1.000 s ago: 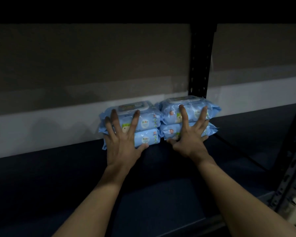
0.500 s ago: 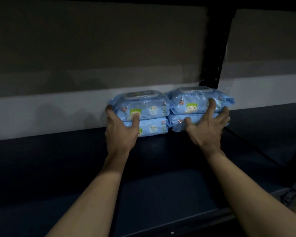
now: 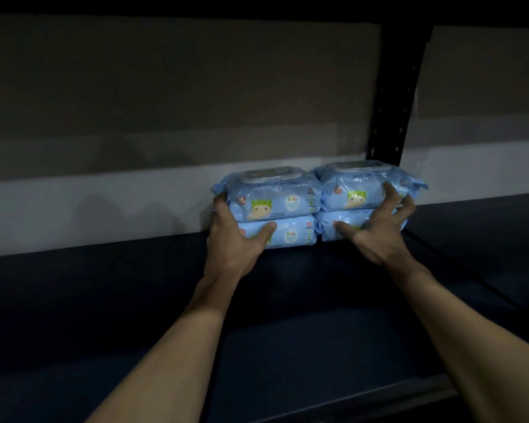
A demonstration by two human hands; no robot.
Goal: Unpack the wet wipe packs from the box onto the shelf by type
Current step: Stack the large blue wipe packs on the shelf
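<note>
Two stacks of two light blue wet wipe packs stand side by side at the back of the dark shelf (image 3: 287, 331), fronts facing me. My left hand (image 3: 232, 242) cups the left end of the left stack (image 3: 275, 196), fingers round its side and thumb on the lower pack's front. My right hand (image 3: 379, 236) holds the right stack (image 3: 355, 190) with bent, spread fingers on the upper pack and its right end, thumb on the lower pack. The box is out of view.
A black perforated upright post (image 3: 391, 102) rises just behind the right stack. A pale wall band (image 3: 104, 203) runs behind the shelf. Dark shelf surface stretches to the left, right and front of the packs.
Both hands slid outward from flat on the pack fronts to the outer ends of the two stacks. The camera moved closer and the stacks now sit squarer together.
</note>
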